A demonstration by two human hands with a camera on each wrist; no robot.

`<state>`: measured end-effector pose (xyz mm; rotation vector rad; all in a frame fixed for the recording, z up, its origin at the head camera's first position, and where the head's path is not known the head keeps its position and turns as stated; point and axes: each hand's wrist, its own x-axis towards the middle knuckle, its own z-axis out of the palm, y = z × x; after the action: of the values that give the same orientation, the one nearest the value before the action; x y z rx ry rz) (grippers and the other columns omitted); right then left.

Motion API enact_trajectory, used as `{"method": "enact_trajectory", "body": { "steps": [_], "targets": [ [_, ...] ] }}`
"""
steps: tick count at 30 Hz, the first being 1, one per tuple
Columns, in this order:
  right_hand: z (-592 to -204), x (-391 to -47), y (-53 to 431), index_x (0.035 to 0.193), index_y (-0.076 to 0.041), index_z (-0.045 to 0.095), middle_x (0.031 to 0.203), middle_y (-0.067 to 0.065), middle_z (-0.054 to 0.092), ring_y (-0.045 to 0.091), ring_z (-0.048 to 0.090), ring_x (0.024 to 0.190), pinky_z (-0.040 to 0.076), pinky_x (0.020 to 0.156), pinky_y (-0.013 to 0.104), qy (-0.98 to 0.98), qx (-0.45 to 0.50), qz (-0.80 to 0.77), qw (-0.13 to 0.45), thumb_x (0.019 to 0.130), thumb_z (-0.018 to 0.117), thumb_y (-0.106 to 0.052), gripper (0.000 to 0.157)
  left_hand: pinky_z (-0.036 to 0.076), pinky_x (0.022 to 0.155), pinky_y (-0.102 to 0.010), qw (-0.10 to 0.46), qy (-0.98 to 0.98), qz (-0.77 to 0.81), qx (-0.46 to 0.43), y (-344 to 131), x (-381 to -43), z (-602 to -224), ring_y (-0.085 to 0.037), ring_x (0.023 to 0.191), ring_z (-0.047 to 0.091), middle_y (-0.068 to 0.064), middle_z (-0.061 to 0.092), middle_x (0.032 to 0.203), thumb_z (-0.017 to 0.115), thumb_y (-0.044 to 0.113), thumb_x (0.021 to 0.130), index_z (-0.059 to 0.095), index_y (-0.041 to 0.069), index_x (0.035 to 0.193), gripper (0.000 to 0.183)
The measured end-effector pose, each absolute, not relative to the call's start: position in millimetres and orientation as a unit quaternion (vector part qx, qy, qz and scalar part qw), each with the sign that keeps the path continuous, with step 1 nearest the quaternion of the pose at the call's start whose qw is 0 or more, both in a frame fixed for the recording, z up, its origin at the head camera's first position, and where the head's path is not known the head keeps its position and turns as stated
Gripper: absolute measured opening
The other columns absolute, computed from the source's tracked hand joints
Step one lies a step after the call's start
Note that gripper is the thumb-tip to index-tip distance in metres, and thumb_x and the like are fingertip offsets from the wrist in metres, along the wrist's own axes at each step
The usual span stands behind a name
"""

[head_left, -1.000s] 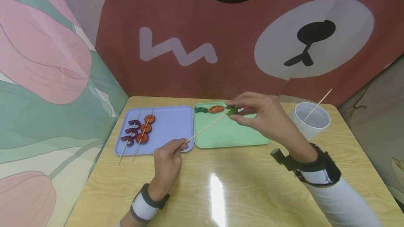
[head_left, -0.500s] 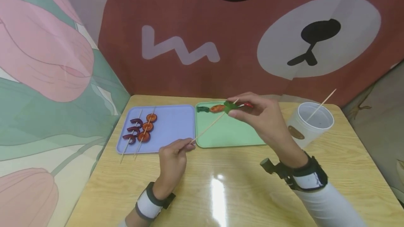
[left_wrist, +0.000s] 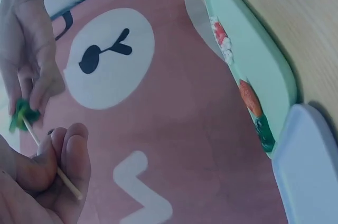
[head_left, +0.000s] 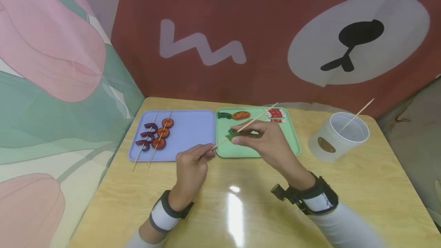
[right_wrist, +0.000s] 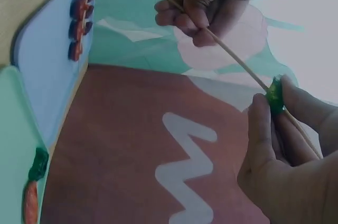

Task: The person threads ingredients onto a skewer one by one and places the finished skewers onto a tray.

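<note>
In front of the trays, my left hand (head_left: 193,163) pinches a thin wooden skewer (head_left: 258,116) near its lower end. My right hand (head_left: 267,139) pinches a small green, leaf-like food piece (right_wrist: 275,94) between thumb and fingers. That piece sits on the skewer, whose stick shows on both sides of it in the right wrist view. The skewer's far end slants up past my right hand. Behind the hands is a light green tray (head_left: 290,141) holding a dark green piece (head_left: 224,115), an orange piece (head_left: 240,115) and several red-and-white pieces (head_left: 275,114).
A lilac tray (head_left: 194,129) at left bears two loaded skewers, one with dark red curved pieces (head_left: 147,135), one with round orange-brown slices (head_left: 163,132). At right stands a translucent cup (head_left: 327,142) with a skewer (head_left: 358,113) in it. A printed cloth backs the table.
My right hand has slid the green piece down the skewer toward my left hand. More skewer now sticks out beyond it, and the red-and-white pieces have come into view.
</note>
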<state>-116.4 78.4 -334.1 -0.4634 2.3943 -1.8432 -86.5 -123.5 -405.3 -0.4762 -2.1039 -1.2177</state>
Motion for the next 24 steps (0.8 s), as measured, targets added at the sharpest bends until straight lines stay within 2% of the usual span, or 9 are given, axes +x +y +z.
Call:
{"method": "enact_trajectory", "body": {
  "steps": [5, 9, 16, 20, 22, 24],
  "targets": [
    [-343.7, -115.8, 62.6, 0.094, -0.011, 0.077, 0.100, -0.001, 0.075, 0.013, 0.070, 0.092, 0.056, 0.082, 0.029, 0.769, -0.150, -0.621, 0.025, 0.073, 0.081, -0.035, 0.032, 0.057, 0.060, -0.019, 0.329, -0.812, -0.450, -0.173, -120.6, -88.1, -400.7, -0.014, 0.063, 0.070, -0.009, 0.073, 0.073, 0.070, -0.010, 0.077, 0.076, -0.003, 0.085, 0.012],
    [-349.8, -116.4, 54.6, 0.092, -0.011, 0.077, 0.097, -0.001, 0.075, 0.013, 0.071, 0.089, 0.057, 0.079, 0.029, 0.770, -0.134, -0.624, 0.019, 0.072, 0.081, -0.035, 0.032, 0.056, 0.058, -0.020, 0.344, -0.824, -0.424, -0.153, -122.5, -87.4, -403.8, -0.012, 0.060, 0.068, -0.008, 0.073, 0.070, 0.071, -0.014, 0.072, 0.076, -0.001, 0.083, 0.018],
    [-357.5, -122.9, 50.7, 0.093, -0.014, 0.078, 0.099, -0.004, 0.075, 0.010, 0.070, 0.090, 0.057, 0.080, 0.028, 0.787, -0.138, -0.601, 0.027, 0.072, 0.081, -0.037, 0.031, 0.056, 0.058, -0.019, 0.335, -0.829, -0.426, -0.138, -126.5, -88.0, -410.1, -0.012, 0.060, 0.069, -0.008, 0.073, 0.070, 0.075, -0.009, 0.072, 0.076, -0.001, 0.082, 0.013],
    [-365.8, -146.7, 65.6, 0.103, -0.016, 0.077, 0.108, -0.003, 0.074, 0.012, 0.068, 0.098, 0.054, 0.087, 0.033, 0.806, -0.151, -0.571, 0.041, 0.079, 0.072, -0.042, 0.036, 0.057, 0.061, -0.020, 0.307, -0.829, -0.452, -0.120, -131.7, -90.0, -411.2, -0.012, 0.066, 0.071, -0.008, 0.074, 0.075, 0.075, -0.005, 0.076, 0.077, 0.001, 0.085, 0.011],
    [-374.9, -168.2, 77.7, 0.110, -0.016, 0.075, 0.113, -0.001, 0.072, 0.015, 0.066, 0.104, 0.053, 0.088, 0.037, 0.836, -0.147, -0.529, 0.017, 0.085, 0.066, -0.041, 0.036, 0.057, 0.062, -0.020, 0.298, -0.831, -0.460, -0.099, -137.4, -90.1, -410.7, -0.012, 0.068, 0.071, -0.008, 0.075, 0.077, 0.074, -0.003, 0.077, 0.078, 0.002, 0.086, 0.011],
    [-389.0, -193.6, 90.8, 0.115, -0.014, 0.072, 0.116, 0.005, 0.071, 0.021, 0.065, 0.106, 0.053, 0.086, 0.041, 0.878, -0.142, -0.457, -0.011, 0.090, 0.064, -0.032, 0.033, 0.057, 0.061, -0.021, 0.292, -0.831, -0.467, -0.075, -144.5, -88.1, -410.6, -0.011, 0.068, 0.070, -0.006, 0.075, 0.077, 0.073, -0.003, 0.078, 0.078, 0.003, 0.087, 0.012]
  ]
}}
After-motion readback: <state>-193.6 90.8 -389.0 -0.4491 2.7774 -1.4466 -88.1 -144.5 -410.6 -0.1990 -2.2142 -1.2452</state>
